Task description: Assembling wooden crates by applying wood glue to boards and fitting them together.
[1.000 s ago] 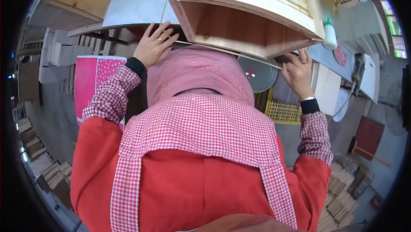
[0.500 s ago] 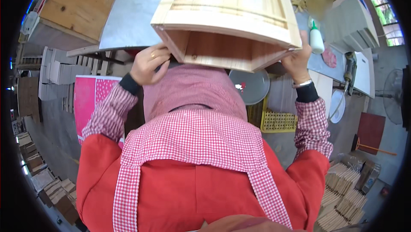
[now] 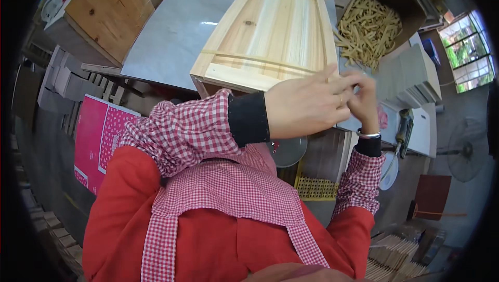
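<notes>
Hands meet in front of the chest, left hand [image 3: 306,106] and right hand [image 3: 364,97] with fingers touching, holding nothing. Beyond, the box [image 3: 270,35] lies on the tabletop [image 3: 171,37]: stiff pine, probably light, best gripped by its side edges.

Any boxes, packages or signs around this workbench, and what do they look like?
Pink flat rectangular carton: standing low at the person's left, magenta with white patterned panels.
Brown open cardboard box: upper right beyond the bench, filled with pale wooden sticks.
No screens visible.
</notes>
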